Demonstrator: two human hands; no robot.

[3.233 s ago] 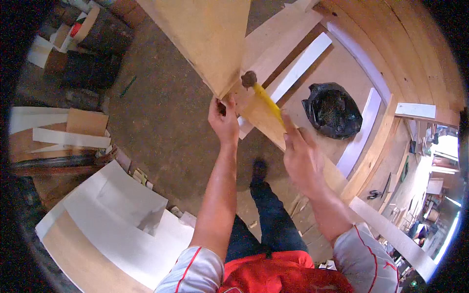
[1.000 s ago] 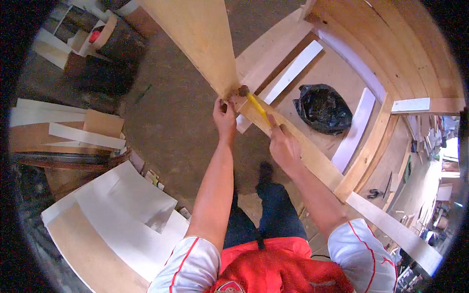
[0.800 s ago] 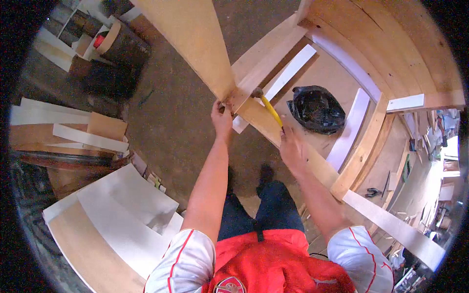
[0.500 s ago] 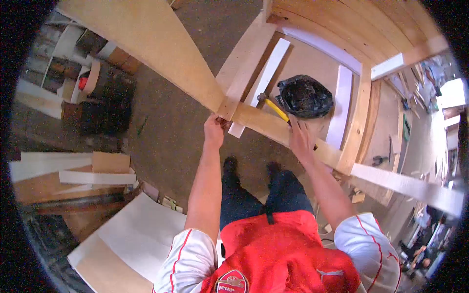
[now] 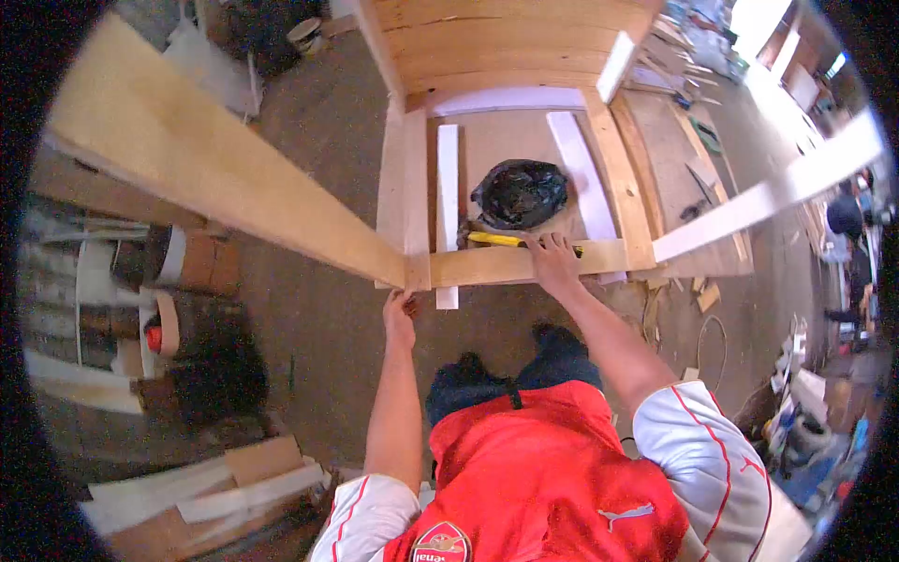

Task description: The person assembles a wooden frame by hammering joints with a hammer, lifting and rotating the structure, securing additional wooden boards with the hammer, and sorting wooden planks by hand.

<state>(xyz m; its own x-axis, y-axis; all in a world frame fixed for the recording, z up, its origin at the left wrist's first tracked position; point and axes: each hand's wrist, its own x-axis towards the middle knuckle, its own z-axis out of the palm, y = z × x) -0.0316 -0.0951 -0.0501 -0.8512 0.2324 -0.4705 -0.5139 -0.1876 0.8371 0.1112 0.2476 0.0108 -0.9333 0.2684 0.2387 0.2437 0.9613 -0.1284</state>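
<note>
My right hand (image 5: pixel 554 260) is closed round a hammer (image 5: pixel 496 239) with a yellow handle, above the front rail (image 5: pixel 487 266) of a wooden frame. The hammer's head points left, towards the frame's corner. My left hand (image 5: pixel 400 314) is at that corner, its fingers pinched against the end of an upright-looking board (image 5: pixel 417 206); whatever they hold is hidden. A long wide plank (image 5: pixel 225 169) runs from the corner to the upper left. Behind the hammer, a black plastic bag (image 5: pixel 521 195), open at the top, rests on the panel inside the frame.
Two white strips, a left one (image 5: pixel 448 187) and a right one (image 5: pixel 581 173), lie inside the frame. A white rail (image 5: pixel 768 192) sticks out to the right. Scrap boards (image 5: pixel 215 492) lie at lower left, and offcuts (image 5: pixel 707 298) lie on the floor at right.
My view has turned, so the frame now looks squarer to me. The hammer has gone from slanted to nearly level along the rail. My left hand stays at the corner.
</note>
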